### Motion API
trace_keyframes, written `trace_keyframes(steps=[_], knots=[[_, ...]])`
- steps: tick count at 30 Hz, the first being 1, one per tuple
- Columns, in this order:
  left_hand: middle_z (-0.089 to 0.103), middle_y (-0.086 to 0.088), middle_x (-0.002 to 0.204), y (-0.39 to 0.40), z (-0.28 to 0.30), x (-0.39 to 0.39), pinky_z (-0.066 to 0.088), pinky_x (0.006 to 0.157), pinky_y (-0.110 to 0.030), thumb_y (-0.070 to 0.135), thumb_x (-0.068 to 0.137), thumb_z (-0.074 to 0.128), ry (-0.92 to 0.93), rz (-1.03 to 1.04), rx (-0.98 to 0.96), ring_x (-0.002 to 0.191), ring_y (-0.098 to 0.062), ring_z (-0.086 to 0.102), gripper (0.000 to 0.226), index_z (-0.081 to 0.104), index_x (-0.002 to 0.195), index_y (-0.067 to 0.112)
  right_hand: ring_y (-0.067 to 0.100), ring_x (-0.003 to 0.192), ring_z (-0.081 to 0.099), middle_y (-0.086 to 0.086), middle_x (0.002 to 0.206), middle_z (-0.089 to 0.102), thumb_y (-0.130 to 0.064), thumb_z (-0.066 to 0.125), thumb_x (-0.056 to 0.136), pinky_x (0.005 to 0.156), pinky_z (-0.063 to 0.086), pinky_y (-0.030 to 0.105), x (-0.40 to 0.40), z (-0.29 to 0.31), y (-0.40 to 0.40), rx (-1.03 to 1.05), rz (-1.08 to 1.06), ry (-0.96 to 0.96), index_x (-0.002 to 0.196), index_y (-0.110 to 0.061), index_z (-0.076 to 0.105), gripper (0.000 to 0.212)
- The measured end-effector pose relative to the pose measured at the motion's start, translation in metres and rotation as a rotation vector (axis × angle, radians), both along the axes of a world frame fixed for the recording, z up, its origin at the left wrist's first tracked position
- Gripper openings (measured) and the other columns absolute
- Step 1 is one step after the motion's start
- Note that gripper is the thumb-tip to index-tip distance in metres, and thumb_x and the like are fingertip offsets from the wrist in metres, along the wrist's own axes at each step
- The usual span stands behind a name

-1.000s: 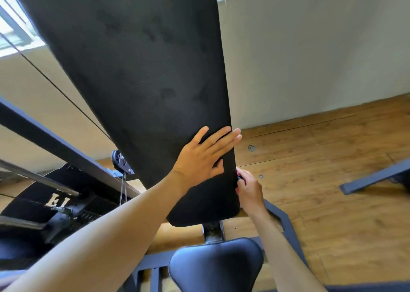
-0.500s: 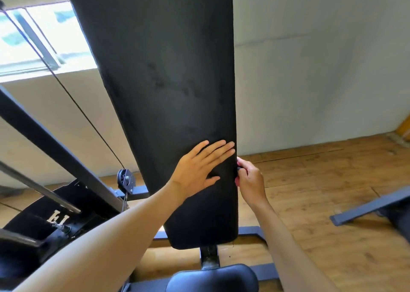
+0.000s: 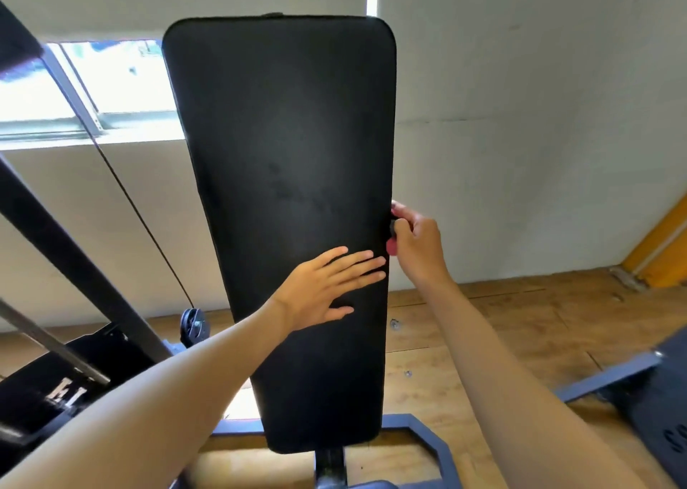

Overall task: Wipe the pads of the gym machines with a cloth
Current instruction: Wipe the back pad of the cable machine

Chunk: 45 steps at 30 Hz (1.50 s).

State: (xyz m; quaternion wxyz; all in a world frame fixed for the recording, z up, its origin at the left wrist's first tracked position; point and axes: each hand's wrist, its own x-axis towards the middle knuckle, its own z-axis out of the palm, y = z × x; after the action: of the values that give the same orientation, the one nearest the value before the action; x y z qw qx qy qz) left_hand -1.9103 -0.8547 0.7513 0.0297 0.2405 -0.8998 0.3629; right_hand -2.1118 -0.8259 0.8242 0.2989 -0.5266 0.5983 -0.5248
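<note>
A bright window (image 3: 111,83) sits in the pale plaster wall (image 3: 520,117); below that wall lies the wooden plank floor (image 3: 502,340).

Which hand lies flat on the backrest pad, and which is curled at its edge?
The left hand lies flat, fingers straight on the pad's face. The right hand curls its fingers round something small and dark at the pad's right edge.

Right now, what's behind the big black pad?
The right hand reaches round the pad's edge and grips something small and dark there; the pad hides most of it. Past the pad are the wall and a window. The left hand lies flat on front.
</note>
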Motion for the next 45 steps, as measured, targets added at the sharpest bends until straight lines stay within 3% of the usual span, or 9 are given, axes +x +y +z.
trace_keyframes(steps=[4,11,16,20,25,32,35,41,45], knots=[[-0.011,0.0,0.173,-0.008,0.005,0.006,-0.012,0.128,-0.04,0.063,0.105,0.032,-0.028,-0.048,0.027,0.159,-0.02,-0.013,0.082,-0.007,0.165,0.023,0.008,0.077,0.061,-0.016,0.098,0.062,-0.007,0.036,0.109,0.065,0.052,0.007,0.003,0.04,-0.006,-0.029,0.016,-0.014,0.147,-0.013,0.053,0.042],[-0.005,-0.003,0.174,-0.012,0.004,0.005,-0.003,0.128,-0.041,0.061,0.104,0.033,-0.003,-0.111,0.009,0.16,-0.022,-0.005,0.081,0.001,0.166,0.02,0.011,0.073,0.06,-0.005,0.092,0.064,-0.007,0.037,0.108,0.063,0.053,0.013,0.002,0.114,-0.032,-0.17,-0.003,0.031,0.13,-0.015,0.068,0.039],[-0.002,-0.005,0.174,-0.014,0.005,0.006,0.0,0.129,-0.041,0.06,0.105,0.032,0.004,-0.141,-0.034,0.16,-0.023,-0.003,0.079,0.005,0.166,0.019,0.018,0.066,0.05,0.025,0.091,0.063,-0.002,0.037,0.102,0.061,0.05,0.026,0.003,0.154,-0.046,-0.256,-0.027,0.002,0.114,-0.011,0.072,0.038],[0.0,-0.004,0.174,-0.015,0.003,0.006,0.004,0.129,-0.04,0.059,0.105,0.033,0.014,-0.157,-0.052,0.16,-0.023,-0.001,0.078,0.007,0.166,0.019,0.019,0.066,0.049,0.012,0.083,0.057,-0.001,0.038,0.101,0.063,0.048,0.03,0.001,0.18,-0.057,-0.336,-0.024,0.026,0.111,-0.002,0.07,0.034],[0.0,-0.003,0.174,-0.013,0.003,0.007,0.003,0.129,-0.04,0.058,0.106,0.032,0.02,-0.154,-0.039,0.16,-0.023,-0.001,0.077,0.006,0.166,0.018,0.011,0.063,0.052,-0.006,0.083,0.064,-0.002,0.041,0.1,0.06,0.05,0.025,0.003,0.186,-0.065,-0.394,-0.029,0.032,0.104,-0.021,0.072,0.037],[0.0,-0.004,0.174,-0.016,0.004,0.009,0.005,0.129,-0.04,0.057,0.106,0.032,0.02,-0.151,-0.038,0.16,-0.022,0.0,0.076,0.007,0.166,0.018,0.007,0.07,0.057,-0.01,0.09,0.068,-0.008,0.04,0.102,0.065,0.051,0.02,-0.003,0.197,-0.079,-0.375,0.028,0.194,0.118,-0.02,0.074,0.04],[0.002,-0.003,0.174,-0.016,0.003,0.008,0.006,0.129,-0.04,0.057,0.106,0.033,0.029,-0.154,-0.047,0.16,-0.023,0.001,0.076,0.008,0.166,0.018,0.006,0.062,0.051,-0.013,0.076,0.062,-0.007,0.037,0.095,0.064,0.047,0.026,-0.005,0.186,-0.078,-0.412,0.04,0.245,0.126,-0.022,0.074,0.05],[0.006,-0.003,0.173,-0.017,0.001,0.008,0.007,0.129,-0.041,0.056,0.106,0.034,0.03,-0.157,-0.049,0.16,-0.023,0.003,0.075,0.011,0.166,0.019,0.011,0.063,0.049,-0.004,0.072,0.062,-0.007,0.039,0.093,0.063,0.051,0.037,-0.004,0.172,-0.079,-0.432,0.003,0.242,0.134,-0.026,0.069,0.054],[0.008,-0.004,0.173,-0.017,0.0,0.007,0.007,0.129,-0.041,0.056,0.106,0.034,0.034,-0.162,-0.055,0.16,-0.023,0.005,0.073,0.013,0.166,0.018,0.013,0.062,0.045,0.007,0.069,0.055,-0.005,0.04,0.094,0.061,0.044,0.033,-0.004,0.151,-0.075,-0.429,0.002,0.214,0.122,-0.025,0.075,0.049]])
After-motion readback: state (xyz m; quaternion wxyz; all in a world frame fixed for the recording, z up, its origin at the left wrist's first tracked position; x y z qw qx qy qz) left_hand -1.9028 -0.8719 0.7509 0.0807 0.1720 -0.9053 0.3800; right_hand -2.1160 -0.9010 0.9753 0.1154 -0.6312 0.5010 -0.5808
